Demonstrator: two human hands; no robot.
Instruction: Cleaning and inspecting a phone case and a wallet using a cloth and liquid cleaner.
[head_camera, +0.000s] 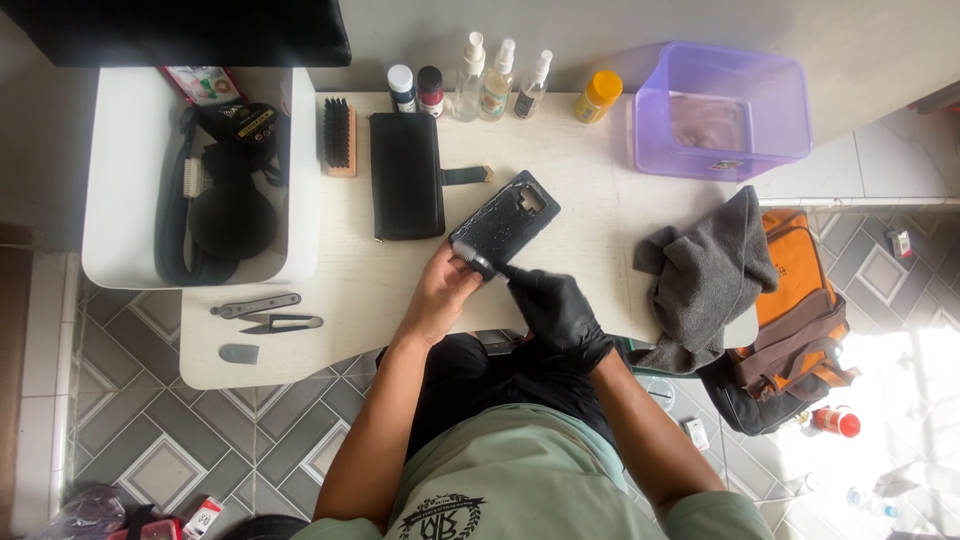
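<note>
White table (560, 250), left hand (440, 295) gripping phone case (505, 222), gloved right hand (555, 310) closed on brush (478, 258)

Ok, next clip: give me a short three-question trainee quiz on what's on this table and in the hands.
1. True or false: the right hand wears a black glove while the left hand is bare.
2. What does the left hand hold down on the table? A) a black phone case B) the grey cloth C) the wooden brush
3. Which thing lies between the wooden brush and the phone case?

Key:
1. True.
2. A; the gloved hand works a small brush over its soapy surface.
3. The long black wallet.
</note>
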